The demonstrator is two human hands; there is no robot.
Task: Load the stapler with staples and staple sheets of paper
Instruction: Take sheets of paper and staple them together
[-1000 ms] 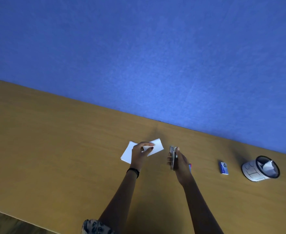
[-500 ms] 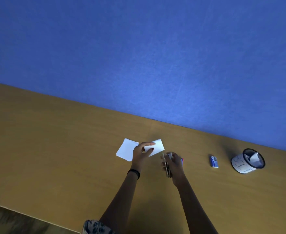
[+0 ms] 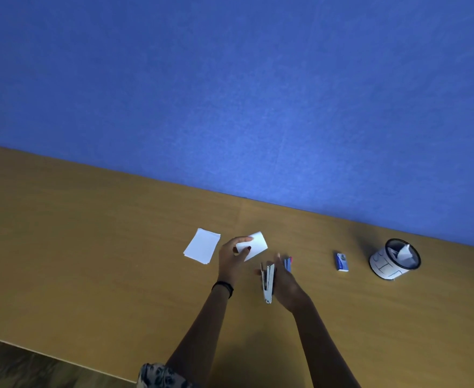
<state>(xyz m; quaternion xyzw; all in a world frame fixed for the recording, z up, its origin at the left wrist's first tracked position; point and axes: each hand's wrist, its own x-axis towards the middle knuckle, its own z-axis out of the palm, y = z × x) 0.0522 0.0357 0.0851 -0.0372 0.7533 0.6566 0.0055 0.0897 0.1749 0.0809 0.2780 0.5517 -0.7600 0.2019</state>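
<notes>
Stapler above wooden desk, blue wall

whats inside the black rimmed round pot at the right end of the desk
Inside the black-rimmed round pot with a white label, crumpled white paper pokes up. Anything beneath it is hidden by that paper and the pot's wall.

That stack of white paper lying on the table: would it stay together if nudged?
The paper stack looks thin and light, so a nudge would probably slide it across the smooth table. Its edges look slightly fanned, so loose sheets may spread. Lifted by one corner, it would likely droop.
</notes>
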